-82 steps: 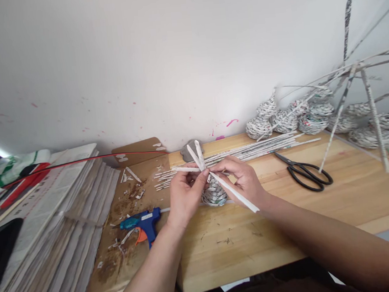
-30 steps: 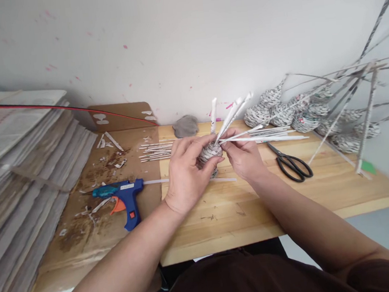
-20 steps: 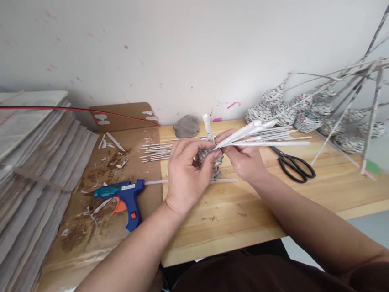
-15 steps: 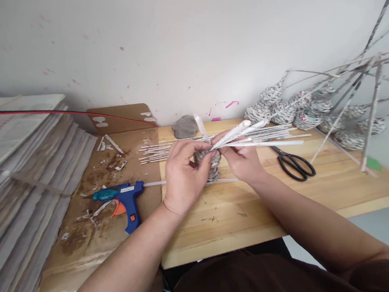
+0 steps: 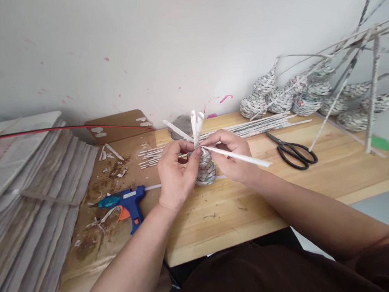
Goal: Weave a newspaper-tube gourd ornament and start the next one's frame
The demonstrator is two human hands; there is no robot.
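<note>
A small gourd-shaped piece woven from rolled newspaper (image 5: 206,171) stands on the wooden table between my hands. White paper tube ends (image 5: 197,123) stick up from its narrow neck. My left hand (image 5: 178,168) pinches the neck from the left, thumb in front. On the other side, my right hand (image 5: 230,156) has its fingertips closed at the base of a white paper tube (image 5: 240,155), which slants down to the right across that hand. Fingers cover most of the neck where the tubes meet.
Behind my hands lie thin paper sticks (image 5: 264,124). Black-handled scissors (image 5: 295,153) rest at the right, near several woven gourds (image 5: 281,100) with long stems. To the left are a blue glue gun (image 5: 133,202), paper scraps and a tall newspaper stack (image 5: 48,201).
The white tubes, earlier bunched toward the right, now mostly stand upright. One tube alone points down and right. More of the woven body shows beneath my hands, and the view has shifted slightly.
</note>
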